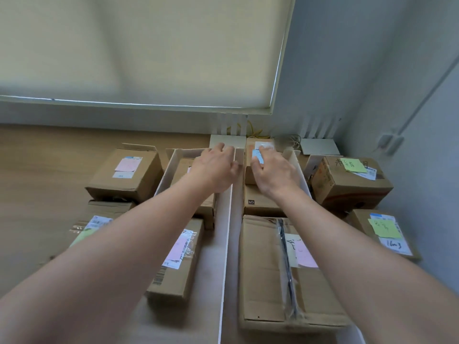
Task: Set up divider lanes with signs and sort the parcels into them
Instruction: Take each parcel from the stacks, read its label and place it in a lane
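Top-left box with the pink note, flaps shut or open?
Partly open: one flap of the box stands up along its far edge; the top under the pink note lies flat.
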Available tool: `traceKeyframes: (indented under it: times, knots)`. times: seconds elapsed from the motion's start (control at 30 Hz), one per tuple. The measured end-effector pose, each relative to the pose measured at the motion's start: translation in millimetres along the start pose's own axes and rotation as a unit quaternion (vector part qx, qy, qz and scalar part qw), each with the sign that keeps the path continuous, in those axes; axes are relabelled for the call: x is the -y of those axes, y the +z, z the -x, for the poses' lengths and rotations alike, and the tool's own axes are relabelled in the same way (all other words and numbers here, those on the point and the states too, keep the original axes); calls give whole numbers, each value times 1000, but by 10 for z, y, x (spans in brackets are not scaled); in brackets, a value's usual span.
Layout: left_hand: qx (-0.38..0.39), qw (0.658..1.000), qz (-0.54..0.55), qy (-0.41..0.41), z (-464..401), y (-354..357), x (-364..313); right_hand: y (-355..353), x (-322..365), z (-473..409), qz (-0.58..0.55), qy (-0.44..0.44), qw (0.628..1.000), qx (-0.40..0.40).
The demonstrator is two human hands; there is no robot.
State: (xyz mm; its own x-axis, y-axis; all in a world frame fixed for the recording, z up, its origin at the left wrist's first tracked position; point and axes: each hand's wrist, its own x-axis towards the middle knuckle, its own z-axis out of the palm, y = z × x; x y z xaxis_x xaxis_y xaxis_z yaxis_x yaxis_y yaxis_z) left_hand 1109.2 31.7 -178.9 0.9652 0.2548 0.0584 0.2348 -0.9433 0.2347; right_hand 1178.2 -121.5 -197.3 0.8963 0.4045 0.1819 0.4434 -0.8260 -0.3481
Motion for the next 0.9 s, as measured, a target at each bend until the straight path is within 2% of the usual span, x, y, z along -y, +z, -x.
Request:
traceKeyframes:
  times: [0.17, 0.47, 0.73, 0.9]
  knots:
    - [-45, 998, -14, -38, 957, -509, 8, -468, 397, 672, -34, -40, 999, -5]
    - [-109, 989, -17, -94, 2551, -1380, 93, -1304, 1366, 1959, -24, -137, 990, -22]
    - [-167, 972, -28, -163, 3737, -2172, 763, -1500, 2563, 2659, -32, -223, 974, -21]
    - [-187, 963, -42, -190, 4387, -2531, 1495, -1391, 3530, 3005, -54, -273, 960, -31]
